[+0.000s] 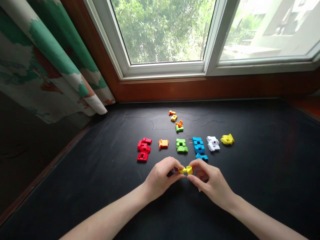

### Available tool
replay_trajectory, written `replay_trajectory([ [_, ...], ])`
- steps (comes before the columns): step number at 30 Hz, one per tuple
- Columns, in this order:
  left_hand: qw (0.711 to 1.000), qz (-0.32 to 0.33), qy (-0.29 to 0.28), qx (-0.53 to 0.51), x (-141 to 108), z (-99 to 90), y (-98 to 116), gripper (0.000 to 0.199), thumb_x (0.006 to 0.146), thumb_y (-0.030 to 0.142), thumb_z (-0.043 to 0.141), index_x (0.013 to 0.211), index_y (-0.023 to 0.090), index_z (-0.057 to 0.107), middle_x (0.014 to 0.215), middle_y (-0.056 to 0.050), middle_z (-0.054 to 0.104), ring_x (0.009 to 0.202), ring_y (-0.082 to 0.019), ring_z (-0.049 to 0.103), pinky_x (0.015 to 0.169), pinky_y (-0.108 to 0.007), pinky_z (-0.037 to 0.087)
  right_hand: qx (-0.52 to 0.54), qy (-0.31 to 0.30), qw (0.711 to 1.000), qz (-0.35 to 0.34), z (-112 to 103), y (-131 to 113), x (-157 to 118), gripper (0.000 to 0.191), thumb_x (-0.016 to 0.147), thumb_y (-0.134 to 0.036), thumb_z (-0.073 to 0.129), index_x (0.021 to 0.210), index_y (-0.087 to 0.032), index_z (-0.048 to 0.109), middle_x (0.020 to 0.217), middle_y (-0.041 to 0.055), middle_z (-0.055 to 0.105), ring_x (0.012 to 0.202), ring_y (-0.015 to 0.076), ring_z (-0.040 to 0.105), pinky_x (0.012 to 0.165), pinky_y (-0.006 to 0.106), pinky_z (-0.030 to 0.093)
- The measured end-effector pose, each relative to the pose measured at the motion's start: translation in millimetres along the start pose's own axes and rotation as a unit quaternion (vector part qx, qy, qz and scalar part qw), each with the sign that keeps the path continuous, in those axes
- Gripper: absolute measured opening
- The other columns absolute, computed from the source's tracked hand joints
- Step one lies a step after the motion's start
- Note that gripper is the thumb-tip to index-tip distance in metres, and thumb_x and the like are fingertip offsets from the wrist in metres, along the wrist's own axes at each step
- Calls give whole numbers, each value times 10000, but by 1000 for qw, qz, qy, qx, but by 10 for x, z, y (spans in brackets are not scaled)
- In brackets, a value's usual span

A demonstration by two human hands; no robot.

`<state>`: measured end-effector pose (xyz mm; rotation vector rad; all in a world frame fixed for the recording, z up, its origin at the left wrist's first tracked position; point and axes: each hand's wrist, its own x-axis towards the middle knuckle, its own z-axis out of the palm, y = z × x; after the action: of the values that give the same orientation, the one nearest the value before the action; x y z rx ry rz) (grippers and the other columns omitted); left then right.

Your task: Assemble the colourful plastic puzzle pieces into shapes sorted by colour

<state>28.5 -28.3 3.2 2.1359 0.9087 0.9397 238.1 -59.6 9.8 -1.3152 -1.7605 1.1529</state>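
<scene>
Two hands worked at lower centre of the frame: we saw the left hand [160,175] and the right hand [211,183] closed toward each other, their fingers [197,167] gripping a small yellow plastic piece [187,170] from both sides, above the black table [250,180]. Beyond them, across the centre, we found red pieces [143,150], an orange piece [163,144], green pieces [182,145], blue pieces [198,146], white pieces [213,143] and a yellow cluster [227,139].

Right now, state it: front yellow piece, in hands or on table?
In hands: the yellow piece is pinched between left hand and right hand.
</scene>
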Motion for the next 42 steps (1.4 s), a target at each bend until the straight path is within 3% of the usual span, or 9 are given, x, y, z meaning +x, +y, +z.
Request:
replay_trajectory([
  [9,995,-81,-17,-54,33,-22,23,259,841,368,734,991,173,651,905,-39,690,773,-166,625,714,-271,534,-55,48,996,-54,-38,-45,1,85,878,-265,603,936,-203,599,686,-17,631,542,130,587,493,228,477],
  [14,991,-101,-22,-84,70,-61,42,251,918,383,629,999,148,663,909,-61,704,777,-171,635,715,-269,510,-54,71,994,-67,-44,-48,14,92,877,-251,593,956,-203,594,697,-14,639,540,129,612,494,224,495],
  [22,996,-52,-51,-56,100,-95,61,295,985,376,510,891,154,679,871,-71,686,864,-207,607,811,-316,472,-75,62,990,-105,-3,49,-31,120,882,-222,583,1001,-207,581,699,-10,628,554,137,616,514,237,520],
  [31,994,-52,-29,-95,98,-80,39,226,953,367,586,877,169,665,921,-79,708,910,-215,631,861,-334,491,-75,67,984,-146,-2,40,-14,166,907,-183,537,1065,-231,552,959,40,653,633,127,643,531,238,537],
  [42,994,-43,-8,-101,89,-71,36,203,924,348,643,863,156,671,913,-84,720,887,-207,659,832,-319,520,-51,59,987,-141,1,42,-10,232,898,-163,558,1117,-240,549,1082,64,642,702,138,670,541,237,556],
])
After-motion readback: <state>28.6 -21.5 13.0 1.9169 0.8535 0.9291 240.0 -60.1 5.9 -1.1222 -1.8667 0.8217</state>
